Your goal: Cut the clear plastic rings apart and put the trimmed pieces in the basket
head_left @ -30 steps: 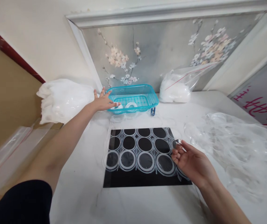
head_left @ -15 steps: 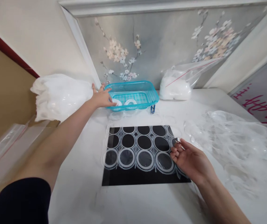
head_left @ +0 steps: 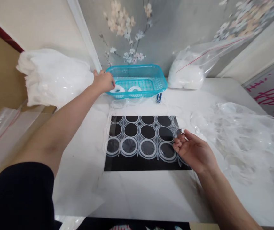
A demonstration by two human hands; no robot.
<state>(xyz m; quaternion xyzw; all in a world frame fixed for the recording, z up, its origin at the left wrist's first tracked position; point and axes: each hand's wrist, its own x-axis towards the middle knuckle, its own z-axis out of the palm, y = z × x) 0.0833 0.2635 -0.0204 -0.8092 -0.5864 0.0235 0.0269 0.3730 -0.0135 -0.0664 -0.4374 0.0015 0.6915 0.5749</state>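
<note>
My left hand [head_left: 103, 81] is over the left end of a blue perforated basket [head_left: 148, 93], thumb by the rim and fingers partly curled, apart, with nothing visible in them. Close to the thumb lies a white ring [head_left: 120, 90] in the basket, and a second white ring [head_left: 135, 88] is to its right. My right hand [head_left: 194, 150] is closed, pinching a small light-coloured piece [head_left: 181, 131] whose kind I cannot make out. It hovers at the right edge of a black sheet [head_left: 137, 163], over which lies a clear film of cut circles [head_left: 147, 149] in rows.
A white plastic bag [head_left: 55, 76] stands at the back left, a clear zip bag [head_left: 187, 75] of white material at the back right. Crumpled clear film [head_left: 242, 140] covers the table's right side. A small blue object [head_left: 159, 97] lies before the basket. The wall stands behind.
The view has tilted down, showing the table's front edge. My left hand's fingers have drawn closer together, and its thumb has lifted from the left ring. My right hand keeps its pinch.
</note>
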